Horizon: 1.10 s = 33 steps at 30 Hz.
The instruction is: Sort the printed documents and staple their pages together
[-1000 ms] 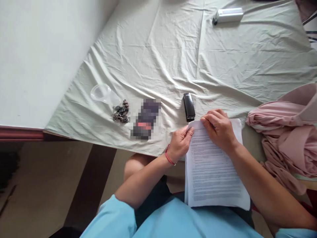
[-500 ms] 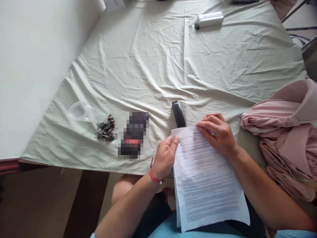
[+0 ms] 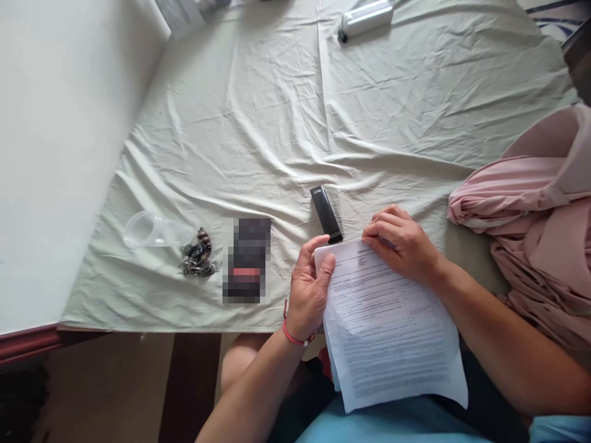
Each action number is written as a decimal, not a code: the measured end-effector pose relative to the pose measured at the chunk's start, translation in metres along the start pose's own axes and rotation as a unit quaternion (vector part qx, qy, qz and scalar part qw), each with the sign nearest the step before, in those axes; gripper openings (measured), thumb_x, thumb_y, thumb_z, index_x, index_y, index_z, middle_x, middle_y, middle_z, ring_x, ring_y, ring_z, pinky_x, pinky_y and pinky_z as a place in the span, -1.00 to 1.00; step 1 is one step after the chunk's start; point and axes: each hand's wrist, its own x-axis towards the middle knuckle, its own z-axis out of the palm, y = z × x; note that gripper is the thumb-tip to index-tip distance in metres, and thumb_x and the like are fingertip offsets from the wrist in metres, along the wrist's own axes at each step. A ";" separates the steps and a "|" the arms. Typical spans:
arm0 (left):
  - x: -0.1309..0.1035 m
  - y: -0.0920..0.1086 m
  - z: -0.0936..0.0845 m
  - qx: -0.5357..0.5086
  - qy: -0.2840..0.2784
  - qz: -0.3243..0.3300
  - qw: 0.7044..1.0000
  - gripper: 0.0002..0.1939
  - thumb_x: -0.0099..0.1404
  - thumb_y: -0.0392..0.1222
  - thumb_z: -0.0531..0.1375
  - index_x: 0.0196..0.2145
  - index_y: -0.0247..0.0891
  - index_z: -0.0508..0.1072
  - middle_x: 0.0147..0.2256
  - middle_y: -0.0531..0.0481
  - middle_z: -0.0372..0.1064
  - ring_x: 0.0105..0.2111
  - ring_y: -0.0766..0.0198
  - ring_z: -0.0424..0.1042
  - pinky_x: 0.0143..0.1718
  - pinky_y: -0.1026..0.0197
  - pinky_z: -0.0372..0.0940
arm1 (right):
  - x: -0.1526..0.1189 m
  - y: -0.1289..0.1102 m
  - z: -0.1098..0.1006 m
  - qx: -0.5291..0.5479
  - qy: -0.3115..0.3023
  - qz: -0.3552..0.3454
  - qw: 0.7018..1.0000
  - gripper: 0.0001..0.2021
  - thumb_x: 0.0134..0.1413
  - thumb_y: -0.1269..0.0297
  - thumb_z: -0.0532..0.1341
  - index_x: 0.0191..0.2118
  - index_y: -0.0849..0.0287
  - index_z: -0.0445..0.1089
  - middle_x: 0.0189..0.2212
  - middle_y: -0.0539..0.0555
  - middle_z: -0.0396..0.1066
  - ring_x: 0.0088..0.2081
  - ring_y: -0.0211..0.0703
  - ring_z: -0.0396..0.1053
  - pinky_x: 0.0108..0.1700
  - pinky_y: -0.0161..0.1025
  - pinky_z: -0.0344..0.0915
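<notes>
Printed sheets of paper (image 3: 392, 332) hang over my lap from the table's front edge, more than one layer showing at the left side. My left hand (image 3: 313, 286), with a red cord bracelet on the wrist, grips their upper left corner, thumb on top. At the top edge, right of the middle, the fingers of my right hand (image 3: 399, 243) pinch the paper. Just beyond the sheets lies a slim black stapler (image 3: 325, 214), close to my left fingertips and touched by neither hand as far as I can see.
A pale green cloth (image 3: 277, 141) covers the table. Left of my hands lie a blurred-out dark object (image 3: 247, 261), a bunch of keys (image 3: 198, 255) and a clear plastic cup (image 3: 154, 231). Pink fabric (image 3: 521, 197) is heaped at right; a silver bottle (image 3: 367, 19) lies far back.
My left index finger has lifted and stretched along the corner of the sheets. The right hand keeps its pinch on the top edge. The whole view has shifted slightly.
</notes>
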 end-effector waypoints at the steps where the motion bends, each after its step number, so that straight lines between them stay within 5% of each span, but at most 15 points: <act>1: 0.001 0.001 0.000 0.005 -0.003 0.011 1.000 -0.52 0.37 0.05 0.36 0.18 -0.05 0.46 -0.13 0.01 0.54 -0.28 0.34 0.46 -0.25 0.31 0.40 | 0.000 0.000 0.000 0.002 -0.004 0.000 1.000 -0.87 0.41 0.31 0.19 -0.24 0.11 0.44 -0.33 0.07 0.52 -0.16 -0.04 0.37 -0.02 0.01 0.30; 7: 0.004 0.003 -0.001 -0.004 -0.040 0.004 0.999 -0.69 0.35 0.07 0.38 -0.06 -0.11 0.61 -0.38 0.07 0.44 -0.45 0.42 0.30 -0.44 0.37 0.24 | 0.000 0.000 -0.001 0.017 -0.019 0.009 1.000 -0.87 0.40 0.28 0.20 -0.25 0.10 0.43 -0.33 0.07 0.52 -0.17 -0.05 0.35 -0.01 -0.01 0.29; 15: 0.004 0.001 0.000 -0.001 -0.032 0.007 0.999 -0.71 0.36 0.13 0.34 -0.16 -0.12 0.55 -0.49 0.12 0.24 -0.56 0.42 0.08 -0.56 0.33 0.02 | 0.000 -0.003 -0.001 0.019 -0.051 0.018 0.998 -0.85 0.40 0.27 0.18 -0.26 0.11 0.42 -0.31 0.07 0.53 -0.16 -0.04 0.36 -0.02 -0.01 0.27; 21: 0.004 0.003 0.001 0.028 -0.006 0.010 1.000 -0.70 0.35 0.15 0.34 -0.16 -0.12 0.61 -0.35 0.05 0.39 -0.46 0.37 0.17 -0.47 0.30 0.12 | 0.000 -0.004 -0.001 0.017 -0.068 0.016 0.997 -0.87 0.42 0.26 0.18 -0.19 0.06 0.47 -0.29 0.05 0.56 -0.12 -0.03 0.39 0.00 -0.01 0.26; 33: 0.004 0.004 0.000 0.054 -0.005 0.012 0.998 -0.70 0.30 0.06 0.41 -0.16 -0.19 0.57 -0.36 0.07 0.40 -0.43 0.40 0.26 -0.41 0.35 0.20 | -0.001 -0.003 0.001 0.046 -0.066 0.015 0.997 -0.88 0.39 0.23 0.25 -0.24 0.09 0.42 -0.31 0.02 0.55 -0.17 -0.10 0.41 -0.04 -0.07 0.26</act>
